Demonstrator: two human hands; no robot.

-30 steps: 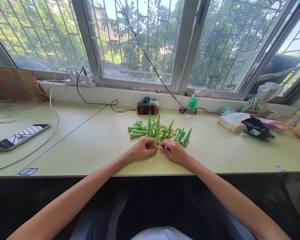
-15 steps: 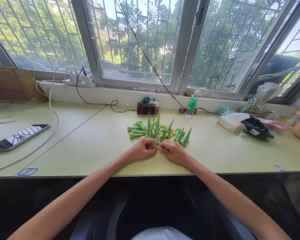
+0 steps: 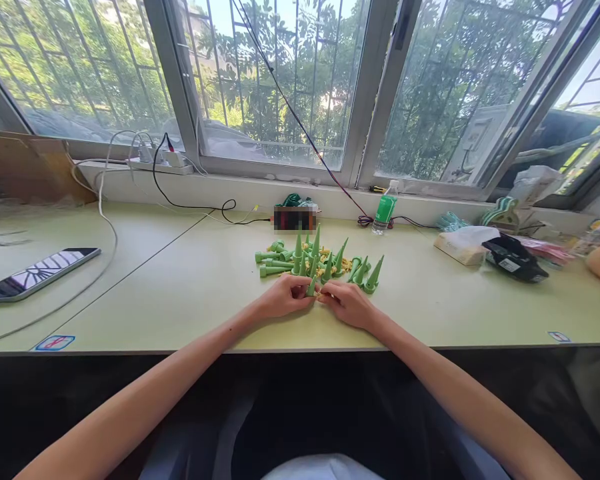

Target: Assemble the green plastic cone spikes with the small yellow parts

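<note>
My left hand (image 3: 286,297) is closed around a green plastic plant-watering spike (image 3: 311,287), which stands with its point up. Close beside it on the right, my right hand (image 3: 349,304) has thumb and forefinger pinched together near the spike's base. A tiny yellowish bit seems to show at those fingertips, too small to name. Just beyond both hands lies a pile of similar green spikes (image 3: 276,264), some upright, some on their sides. Small yellow plastic pieces (image 3: 347,265) are scattered among them.
Behind the pile sit a dark box (image 3: 294,219), blurred over, and a green-labelled bottle (image 3: 385,208). To the right are a tissue pack (image 3: 461,245) and a black packet (image 3: 516,257). A phone (image 3: 39,273) and white cable (image 3: 111,250) lie left on the table (image 3: 145,287).
</note>
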